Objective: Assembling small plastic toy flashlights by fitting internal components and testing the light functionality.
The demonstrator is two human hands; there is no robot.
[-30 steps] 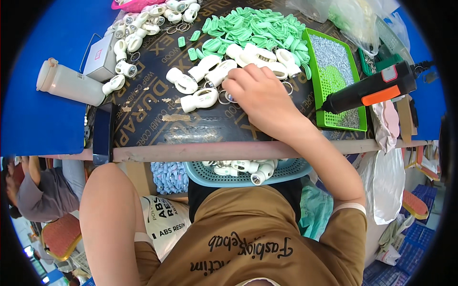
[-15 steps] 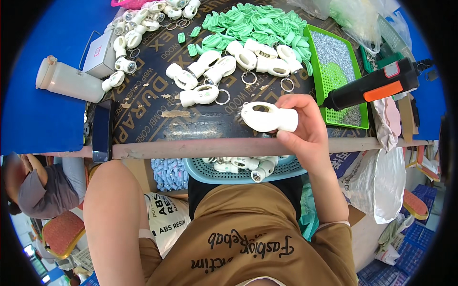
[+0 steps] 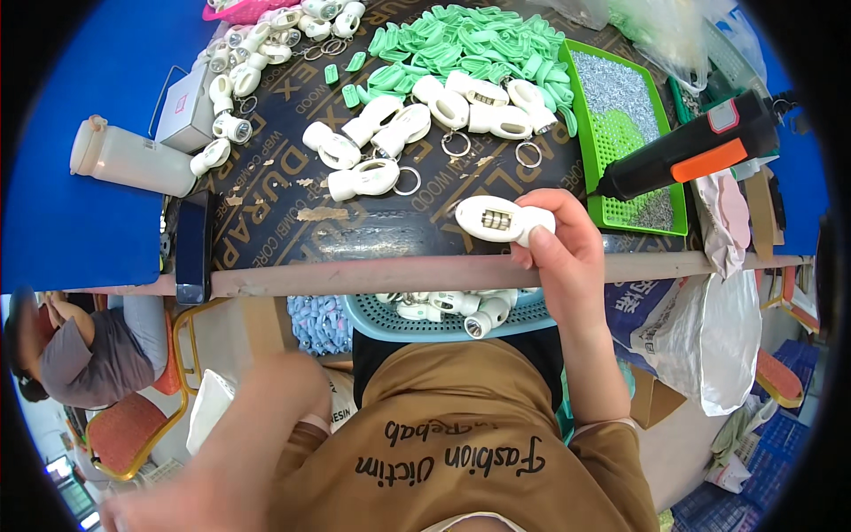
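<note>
In the head view, the right hand (image 3: 560, 235) pinches a white flashlight (image 3: 490, 219) by its narrow end, just above the middle of the worktop's near edge. The thumb lies on top, the fingers curl underneath – a hold that seems meant to leave the slot, with small metallic parts in it, turned up to the eye. The left hand (image 3: 142, 512) is a blur at the lower left; I cannot tell whether it is spread or closed, or holds anything.

More white flashlights (image 3: 363, 180) lie mid-worktop, probably kept within reach, before a heap of green pieces (image 3: 470, 46) toward the far edge. A green tray (image 3: 681, 199) at the right side probably keeps its small silvery parts from scattering.

The held flashlight's narrow end is partly covered by the fingers. A black power tool (image 3: 687, 151) hides part of the tray – whether it rests there is unclear. The worktop's near edge cuts off the blue basket (image 3: 368, 326) below it.
</note>
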